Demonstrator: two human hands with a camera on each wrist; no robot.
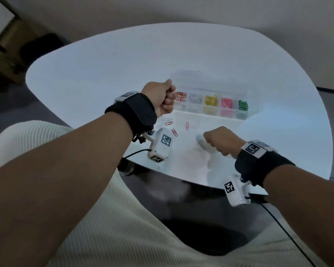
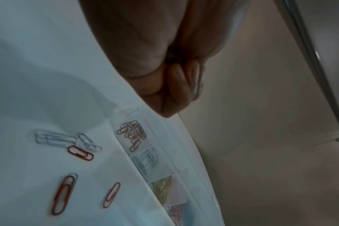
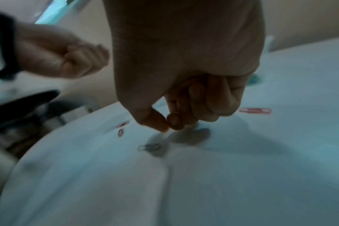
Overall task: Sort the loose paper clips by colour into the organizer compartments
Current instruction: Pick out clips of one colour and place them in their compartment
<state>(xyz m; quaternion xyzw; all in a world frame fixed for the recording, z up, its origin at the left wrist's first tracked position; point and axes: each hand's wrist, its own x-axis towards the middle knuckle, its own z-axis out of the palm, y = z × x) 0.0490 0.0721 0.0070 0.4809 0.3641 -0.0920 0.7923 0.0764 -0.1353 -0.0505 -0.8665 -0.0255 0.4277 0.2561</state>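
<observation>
White table point(image 1: 85, 74), glossy, rounded edge. Nearest: right hand point(image 1: 223, 140) low over the surface, knuckles up, fingers curled under, thumb point(image 3: 153, 119) and index tip pressed together just above a silver clip point(image 3: 150, 147). Frame is blurred, cannot tell if anything is between them. Loose red clips point(image 1: 175, 132) lie on the table between the hands, with a few silver ones point(image 2: 54, 139) to their left, all near the front wall of the clear organizer point(image 1: 256, 110). Further out: left hand point(image 1: 162, 101) raised, wrist cocked, fist closed tight over the leftmost compartment, which has red clips in it. Contents of fist hidden. Next compartments rightward: silver, yellow, pink, green.
</observation>
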